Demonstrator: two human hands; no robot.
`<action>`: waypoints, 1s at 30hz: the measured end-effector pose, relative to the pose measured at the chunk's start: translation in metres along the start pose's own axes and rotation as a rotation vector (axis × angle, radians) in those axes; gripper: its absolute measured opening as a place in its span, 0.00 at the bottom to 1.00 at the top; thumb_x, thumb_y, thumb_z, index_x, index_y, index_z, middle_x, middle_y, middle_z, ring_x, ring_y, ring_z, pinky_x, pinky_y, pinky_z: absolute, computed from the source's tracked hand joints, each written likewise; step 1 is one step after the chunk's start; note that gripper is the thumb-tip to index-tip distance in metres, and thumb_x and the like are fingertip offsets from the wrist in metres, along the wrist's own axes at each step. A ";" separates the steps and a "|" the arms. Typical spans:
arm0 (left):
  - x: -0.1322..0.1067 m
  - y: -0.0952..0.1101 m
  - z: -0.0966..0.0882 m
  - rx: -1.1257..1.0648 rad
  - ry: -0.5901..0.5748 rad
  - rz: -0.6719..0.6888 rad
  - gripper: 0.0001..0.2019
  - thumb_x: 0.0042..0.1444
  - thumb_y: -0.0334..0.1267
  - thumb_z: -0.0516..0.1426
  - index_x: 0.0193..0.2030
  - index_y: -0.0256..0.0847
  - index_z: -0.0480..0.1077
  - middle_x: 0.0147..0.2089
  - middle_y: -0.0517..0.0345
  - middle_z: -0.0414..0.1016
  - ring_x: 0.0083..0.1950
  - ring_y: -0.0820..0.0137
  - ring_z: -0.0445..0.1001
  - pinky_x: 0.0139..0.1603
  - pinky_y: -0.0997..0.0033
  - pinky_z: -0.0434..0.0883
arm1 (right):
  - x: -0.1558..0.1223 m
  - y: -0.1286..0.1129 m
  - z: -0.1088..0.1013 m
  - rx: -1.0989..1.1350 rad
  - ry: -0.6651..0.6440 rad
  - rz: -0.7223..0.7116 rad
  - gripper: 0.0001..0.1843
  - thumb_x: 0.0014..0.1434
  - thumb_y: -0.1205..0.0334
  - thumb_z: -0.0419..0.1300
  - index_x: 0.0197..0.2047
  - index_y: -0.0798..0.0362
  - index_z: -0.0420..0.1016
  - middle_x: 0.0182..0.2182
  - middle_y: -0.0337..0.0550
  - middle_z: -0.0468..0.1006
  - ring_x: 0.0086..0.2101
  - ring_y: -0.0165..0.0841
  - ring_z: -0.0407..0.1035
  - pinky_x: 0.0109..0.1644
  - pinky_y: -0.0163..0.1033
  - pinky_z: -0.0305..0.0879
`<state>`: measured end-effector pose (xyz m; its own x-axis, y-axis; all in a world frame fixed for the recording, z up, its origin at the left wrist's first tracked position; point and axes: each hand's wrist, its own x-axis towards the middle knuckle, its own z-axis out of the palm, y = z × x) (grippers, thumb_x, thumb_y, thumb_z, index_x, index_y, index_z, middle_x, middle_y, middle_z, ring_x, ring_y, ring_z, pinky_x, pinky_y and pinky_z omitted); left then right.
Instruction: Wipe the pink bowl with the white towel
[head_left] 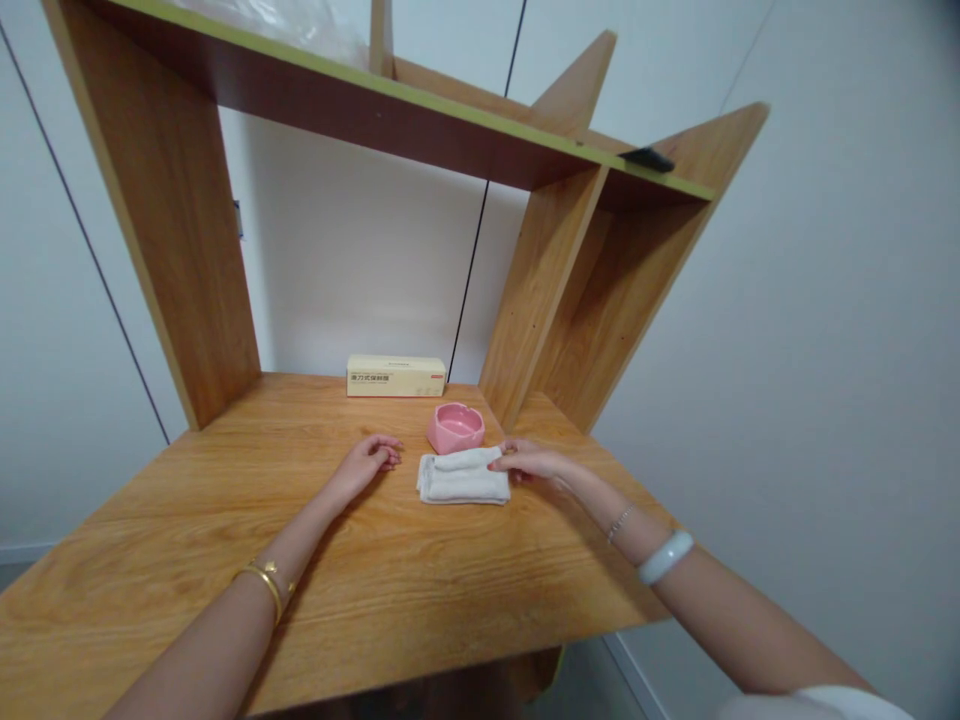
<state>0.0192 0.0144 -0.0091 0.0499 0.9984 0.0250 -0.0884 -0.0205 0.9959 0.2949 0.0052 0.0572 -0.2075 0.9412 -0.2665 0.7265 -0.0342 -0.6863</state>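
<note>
A folded white cloth point(465, 478) lies on the wooden desk, just in front of a pink ashtray-like bowl point(456, 428) with a notched rim. My right hand point(531, 461) is at the cloth's right edge, its thumb on top and the other fingers partly hidden beside and behind the edge; it grips the fabric there. Left of the cloth and apart from it, my left hand point(370, 460) rests near the desk surface. Its fingers are loosely bent, and nothing shows in them.
A long cream box point(396, 377) with printed characters stands at the back of the desk point(225, 500). Wooden side panels and an overhead shelf point(450, 130) frame the area. A dark flat object point(649, 158) lies on the shelf, with clear plastic point(300, 25) at upper left.
</note>
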 end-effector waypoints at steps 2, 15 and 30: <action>0.000 -0.001 0.000 -0.005 -0.001 0.007 0.06 0.41 0.33 0.56 0.29 0.37 0.69 0.25 0.58 0.73 0.32 0.70 0.73 0.40 0.65 0.70 | 0.009 -0.003 -0.009 -0.176 0.093 -0.001 0.07 0.46 0.66 0.60 0.30 0.56 0.67 0.22 0.36 0.69 0.22 0.25 0.61 0.23 0.29 0.52; 0.002 -0.002 0.001 0.013 -0.029 0.018 0.06 0.41 0.32 0.57 0.29 0.38 0.71 0.26 0.58 0.74 0.31 0.71 0.72 0.39 0.67 0.69 | -0.014 -0.040 0.035 -0.703 0.173 -0.230 0.09 0.54 0.58 0.56 0.33 0.55 0.72 0.37 0.50 0.75 0.38 0.37 0.69 0.36 0.35 0.58; 0.002 -0.003 -0.009 0.131 0.124 0.183 0.11 0.39 0.32 0.56 0.33 0.37 0.70 0.35 0.53 0.76 0.41 0.63 0.73 0.49 0.63 0.65 | 0.013 -0.120 0.137 -0.627 0.231 -0.422 0.25 0.54 0.75 0.45 0.57 0.58 0.55 0.49 0.58 0.66 0.42 0.41 0.69 0.40 0.45 0.66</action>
<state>0.0108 0.0171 -0.0128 -0.0782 0.9761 0.2027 0.0453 -0.1997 0.9788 0.1150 -0.0242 0.0436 -0.4568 0.8806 0.1261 0.8645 0.4729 -0.1704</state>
